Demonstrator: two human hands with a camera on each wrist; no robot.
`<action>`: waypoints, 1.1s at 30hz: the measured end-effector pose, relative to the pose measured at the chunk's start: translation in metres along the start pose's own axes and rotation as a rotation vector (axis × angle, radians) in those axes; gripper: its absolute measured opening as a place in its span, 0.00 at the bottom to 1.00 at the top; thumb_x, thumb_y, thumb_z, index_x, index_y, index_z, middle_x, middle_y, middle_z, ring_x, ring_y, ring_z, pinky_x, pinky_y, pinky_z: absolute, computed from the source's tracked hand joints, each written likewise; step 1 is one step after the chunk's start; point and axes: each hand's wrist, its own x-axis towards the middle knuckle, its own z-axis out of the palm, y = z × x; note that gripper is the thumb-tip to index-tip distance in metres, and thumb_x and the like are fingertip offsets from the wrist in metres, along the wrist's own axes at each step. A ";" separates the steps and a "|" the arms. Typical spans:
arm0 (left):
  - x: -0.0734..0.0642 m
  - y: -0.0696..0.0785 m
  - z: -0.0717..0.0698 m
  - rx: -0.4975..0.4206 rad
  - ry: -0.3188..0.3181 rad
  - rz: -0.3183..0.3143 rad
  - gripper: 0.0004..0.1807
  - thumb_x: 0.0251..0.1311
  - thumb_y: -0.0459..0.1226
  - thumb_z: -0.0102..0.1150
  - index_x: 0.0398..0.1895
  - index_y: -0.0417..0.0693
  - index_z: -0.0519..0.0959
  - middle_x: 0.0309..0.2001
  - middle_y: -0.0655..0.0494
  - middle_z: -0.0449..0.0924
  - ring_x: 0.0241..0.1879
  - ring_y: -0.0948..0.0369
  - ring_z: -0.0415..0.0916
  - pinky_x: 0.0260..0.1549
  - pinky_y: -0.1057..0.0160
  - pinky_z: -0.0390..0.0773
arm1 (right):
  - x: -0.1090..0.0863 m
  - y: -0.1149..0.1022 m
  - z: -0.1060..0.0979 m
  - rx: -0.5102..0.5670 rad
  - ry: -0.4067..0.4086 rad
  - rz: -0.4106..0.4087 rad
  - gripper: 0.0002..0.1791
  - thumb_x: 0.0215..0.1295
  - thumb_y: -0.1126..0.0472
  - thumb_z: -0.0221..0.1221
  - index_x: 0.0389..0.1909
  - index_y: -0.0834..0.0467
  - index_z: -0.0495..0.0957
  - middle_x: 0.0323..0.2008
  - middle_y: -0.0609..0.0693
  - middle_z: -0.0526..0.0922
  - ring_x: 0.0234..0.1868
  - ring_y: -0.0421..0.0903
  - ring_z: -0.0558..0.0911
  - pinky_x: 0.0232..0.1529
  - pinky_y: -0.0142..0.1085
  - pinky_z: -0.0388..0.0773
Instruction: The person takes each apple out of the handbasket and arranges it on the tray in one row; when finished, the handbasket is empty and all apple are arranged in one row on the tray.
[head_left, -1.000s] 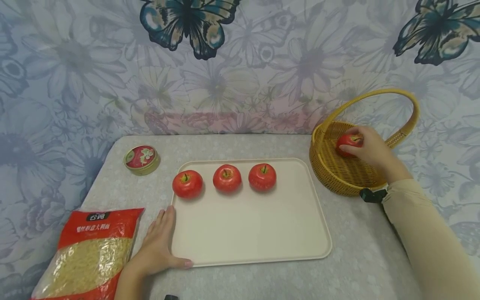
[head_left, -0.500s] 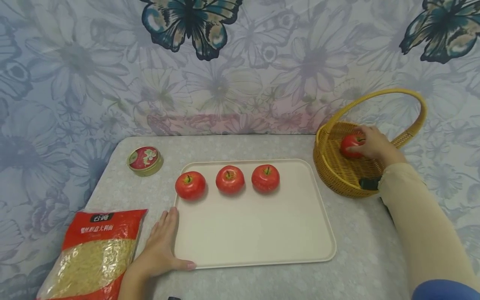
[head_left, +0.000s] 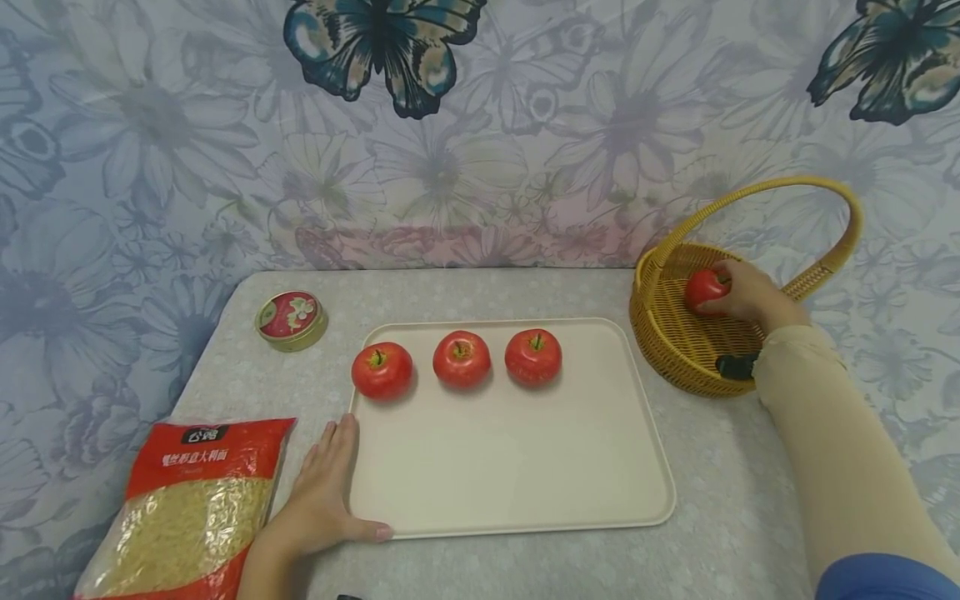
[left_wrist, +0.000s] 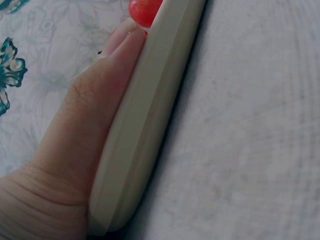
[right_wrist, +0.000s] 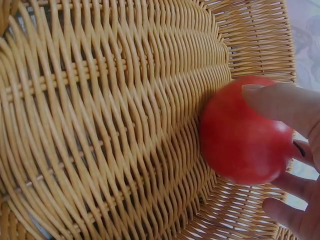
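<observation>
Inside the yellow wicker basket [head_left: 678, 367], my right hand [head_left: 750, 293] grips a red apple [head_left: 707, 290]. In the right wrist view the thumb lies across the apple [right_wrist: 245, 132], other fingers reach round its far side, and the apple touches the woven bottom [right_wrist: 115, 110]. My left hand [head_left: 318, 492] rests at the near left corner of the cream tray [head_left: 510, 458], fingers straight along its side. The left wrist view shows the thumb [left_wrist: 95, 100] against the tray rim [left_wrist: 145, 115]. Three apples stand in a row on the tray: left [head_left: 382, 371], middle [head_left: 461, 360] and right [head_left: 533, 358].
A red-and-clear bag of pasta [head_left: 195, 508] lies left of my left hand. Behind it stands a round tin [head_left: 291, 321] with a red lid. The basket's tall arched handle [head_left: 780, 183] rises above my right hand. A patterned cloth [head_left: 487, 167] backs the table.
The view has shifted slightly, moving everything a little right in it. My right hand keeps its grip on the apple in the basket, and the wrist has lowered somewhat. My left hand stays at the tray.
</observation>
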 end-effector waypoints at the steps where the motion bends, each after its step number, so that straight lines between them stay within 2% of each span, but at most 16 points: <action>1: 0.000 0.000 0.000 -0.005 -0.001 -0.001 0.89 0.17 0.71 0.77 0.80 0.41 0.34 0.80 0.36 0.32 0.78 0.37 0.27 0.73 0.32 0.36 | 0.000 0.000 0.000 0.004 -0.002 -0.003 0.47 0.62 0.52 0.66 0.70 0.73 0.53 0.66 0.76 0.59 0.65 0.74 0.61 0.64 0.68 0.62; 4: 0.000 0.000 0.000 -0.005 0.001 0.001 0.89 0.17 0.71 0.77 0.80 0.42 0.34 0.80 0.36 0.32 0.78 0.37 0.27 0.72 0.32 0.36 | -0.002 -0.002 -0.001 0.000 -0.009 -0.002 0.47 0.61 0.51 0.67 0.67 0.74 0.55 0.64 0.76 0.61 0.63 0.73 0.63 0.63 0.67 0.64; 10: 0.000 -0.001 0.001 -0.007 0.003 0.008 0.89 0.18 0.72 0.76 0.80 0.43 0.34 0.80 0.37 0.31 0.78 0.37 0.27 0.72 0.32 0.36 | -0.007 -0.002 -0.002 -0.049 -0.043 0.037 0.49 0.55 0.41 0.70 0.66 0.66 0.59 0.63 0.76 0.57 0.62 0.73 0.61 0.58 0.70 0.66; 18: 0.000 0.000 0.001 -0.007 0.003 0.010 0.88 0.19 0.71 0.77 0.80 0.42 0.34 0.80 0.36 0.32 0.78 0.36 0.28 0.72 0.31 0.36 | -0.012 -0.007 -0.003 0.039 -0.132 0.040 0.49 0.56 0.47 0.71 0.70 0.62 0.54 0.67 0.72 0.59 0.64 0.71 0.64 0.58 0.67 0.68; 27: -0.001 0.003 -0.001 -0.024 -0.004 0.010 0.88 0.20 0.69 0.78 0.80 0.41 0.34 0.80 0.35 0.31 0.78 0.36 0.27 0.72 0.31 0.35 | -0.016 -0.009 -0.005 -0.053 -0.084 0.033 0.52 0.55 0.46 0.70 0.72 0.66 0.55 0.65 0.74 0.64 0.61 0.72 0.68 0.58 0.67 0.69; 33: -0.001 0.003 -0.001 -0.027 -0.004 0.008 0.88 0.19 0.69 0.78 0.80 0.41 0.34 0.80 0.35 0.31 0.78 0.36 0.27 0.73 0.32 0.34 | -0.027 -0.018 -0.007 -0.022 0.009 0.022 0.56 0.56 0.41 0.69 0.73 0.69 0.53 0.62 0.73 0.67 0.58 0.69 0.71 0.57 0.65 0.71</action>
